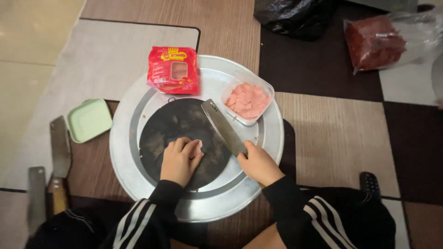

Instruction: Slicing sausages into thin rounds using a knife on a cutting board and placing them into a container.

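Head view, looking down on our hands over a round metal tray (138, 115) on a patterned floor mat. Left hand (179, 160): fingers (182, 145) curled and pressed down on a small pink sausage piece (197, 148), which shows only at the fingertips; the rest is hidden beneath them. The piece lies on a dark round board (175, 124) at the tray's centre. Right hand (259, 163): fingers closed around the handle of a knife (222, 127); handle hidden inside the grip. The broad blade runs up and to the left from that fist, its near end just right of the left fingertips; we cannot tell whether the edge touches the piece.

Beyond the blade tip, on the tray's far right, sits a white tub (248, 97) of pink sausage slices. Far side of the tray, above the left fingers: a red sausage packet (173, 70), partly over the rim. Left of the tray, well apart from the left hand: a pale green lid (89, 120) and a cleaver (60, 152) on the mat. Top right, far from both hands: a black bag (295, 16) and a clear bag (383, 41) with red contents.
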